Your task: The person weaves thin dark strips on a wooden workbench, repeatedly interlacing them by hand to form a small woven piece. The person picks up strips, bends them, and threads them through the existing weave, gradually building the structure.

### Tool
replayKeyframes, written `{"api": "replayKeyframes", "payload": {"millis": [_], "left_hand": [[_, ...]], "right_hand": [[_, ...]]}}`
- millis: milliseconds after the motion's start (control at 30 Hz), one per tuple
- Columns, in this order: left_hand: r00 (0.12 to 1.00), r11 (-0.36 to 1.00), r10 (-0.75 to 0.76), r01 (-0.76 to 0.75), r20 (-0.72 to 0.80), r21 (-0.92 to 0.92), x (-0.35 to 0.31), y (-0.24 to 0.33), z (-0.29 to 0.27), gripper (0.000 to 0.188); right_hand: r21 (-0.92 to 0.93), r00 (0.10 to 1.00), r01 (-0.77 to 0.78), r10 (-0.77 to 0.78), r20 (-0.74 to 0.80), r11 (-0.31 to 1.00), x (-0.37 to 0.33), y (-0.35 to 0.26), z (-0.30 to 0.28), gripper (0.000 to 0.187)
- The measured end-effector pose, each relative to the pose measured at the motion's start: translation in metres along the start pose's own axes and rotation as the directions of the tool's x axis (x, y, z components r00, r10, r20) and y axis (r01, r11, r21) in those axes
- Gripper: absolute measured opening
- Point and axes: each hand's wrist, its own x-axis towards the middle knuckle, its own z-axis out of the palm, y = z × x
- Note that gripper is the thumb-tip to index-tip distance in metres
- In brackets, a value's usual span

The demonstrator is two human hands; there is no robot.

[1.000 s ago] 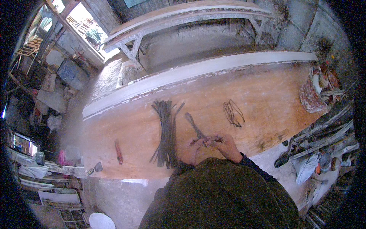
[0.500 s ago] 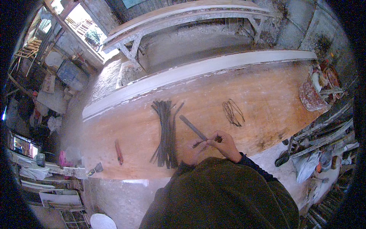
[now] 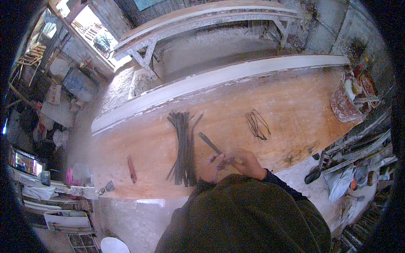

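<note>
Close in front of my body, both hands meet around one dark, flat strip. Its far end slants up and left over the table. The fingers of my left hand are closed on the strip near its lower part. My right hand, slightly blurred, pinches it from the other side; the lower end is hidden among the fingers. Just left of my left hand lies a bundle of similar dark strips, spread at both ends. Beyond my right hand rests a loose coil of thin dark cord.
The wooden table has a raised white board along its far edge. At left lie a slim red tool and a scraper. A stained bucket stands at the right end. Another long bench stands beyond.
The strip's far end has drawn slightly down toward me and less of it shows. My left fingers have lifted and shifted along it; my right hand has turned a little.
</note>
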Motion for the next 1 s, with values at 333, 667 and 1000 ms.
{"api": "replayKeyframes", "payload": {"millis": [333,667,1000], "left_hand": [[0.998,0.998,-0.068,0.068,0.001,-0.008,-0.001,0.003,-0.011,0.026],[1.0,0.987,0.019,-0.022,0.02,0.158,-0.013,0.016,0.007,0.027],[0.941,0.945,0.29,-0.311,0.176,0.101,-0.003,-0.002,0.0,0.018]], "right_hand": [[-0.173,0.99,0.138,-0.136,0.026,0.975,0.001,0.008,0.006,0.019],[0.381,0.897,-0.325,0.41,-0.166,0.866,0.0,-0.001,0.005,0.017],[0.55,0.898,-0.415,0.425,0.116,0.725,-0.009,0.085,0.035,0.02]]}}
